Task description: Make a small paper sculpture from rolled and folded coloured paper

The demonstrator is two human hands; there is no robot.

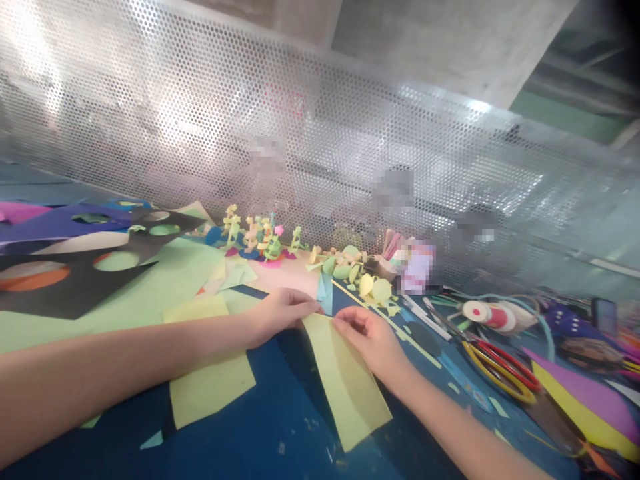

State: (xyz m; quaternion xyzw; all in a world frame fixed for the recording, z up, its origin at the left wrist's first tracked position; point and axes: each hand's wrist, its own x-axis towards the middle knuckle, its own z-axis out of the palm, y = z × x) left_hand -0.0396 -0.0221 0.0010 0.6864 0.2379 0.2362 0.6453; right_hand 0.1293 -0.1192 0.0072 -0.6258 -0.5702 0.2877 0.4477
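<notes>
A long strip of pale yellow paper [345, 387] slants over the blue tabletop, its far end between my two hands. My left hand [280, 317] pinches the strip's top left corner, thumb against fingers. At the top right corner my right hand [367, 333] grips the same strip with thumb and curled fingertips. Under my left forearm lies another yellow paper piece [213, 393], partly covered by the arm. Just beyond my hands are a pale pink sheet [287, 277] and a small light blue scrap [325, 290].
Small paper figures [273, 247] stand at the back, beside cut yellow-green paper discs [383, 290]. Black sheets with round holes [65, 293] lie left on a light green sheet [175, 267]. At right are yellow- and red-handled scissors [500, 373] and a spool [493, 315]. A perforated metal screen [320, 153] rises behind.
</notes>
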